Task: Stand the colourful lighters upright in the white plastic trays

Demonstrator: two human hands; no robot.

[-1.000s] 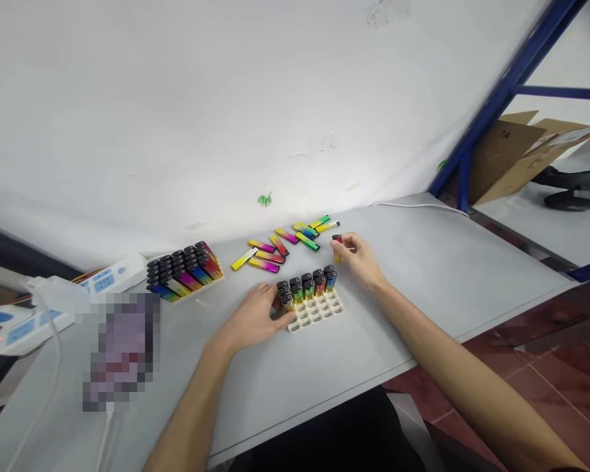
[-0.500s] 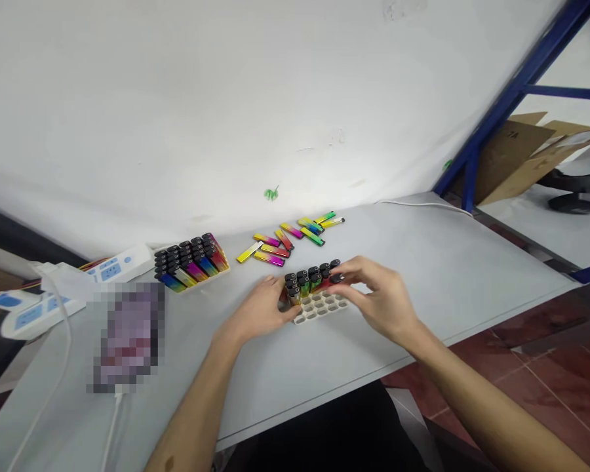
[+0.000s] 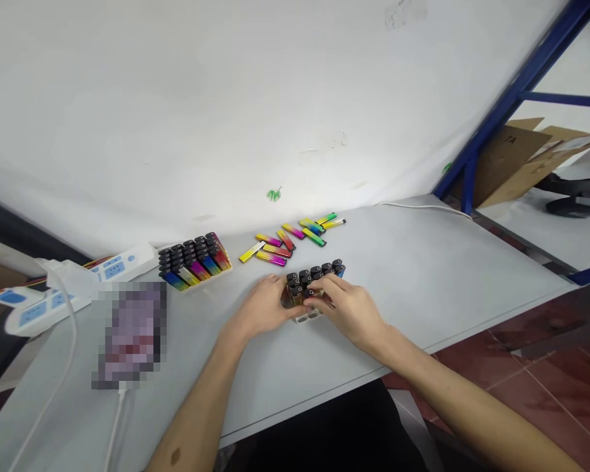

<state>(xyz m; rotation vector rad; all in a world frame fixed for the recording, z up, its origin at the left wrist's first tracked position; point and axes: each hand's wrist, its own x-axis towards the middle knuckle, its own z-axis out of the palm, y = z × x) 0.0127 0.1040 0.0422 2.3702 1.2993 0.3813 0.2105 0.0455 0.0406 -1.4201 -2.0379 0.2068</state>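
In the head view a white tray [image 3: 301, 319] with rows of oval holes stands on the table, its back rows filled with black-topped lighters [image 3: 316, 271]. My left hand [image 3: 264, 303] is wrapped round the tray's left end, thumb at the front corner and fingers behind. Over the front part of the tray, my right hand [image 3: 350, 308] pinches a black-topped lighter [image 3: 310, 293] between thumb and fingers. That lighter's lower body is hidden, and so are most of the front holes. Behind the tray lie several loose lighters [image 3: 271, 258] in yellow, magenta, red and green.
A second tray [image 3: 207, 280] full of upright lighters stands at the left. Nearby are white power strips [image 3: 122, 260], a blurred phone-like device [image 3: 132, 334] and its white cable [image 3: 114, 426]. A blue frame [image 3: 469, 177] and cardboard [image 3: 514, 154] stand at the right.
My right hand has moved left and slightly nearer, from the tray's right end to its front left part. A lighter now stands at the right of the second row. My left hand stays at the tray.
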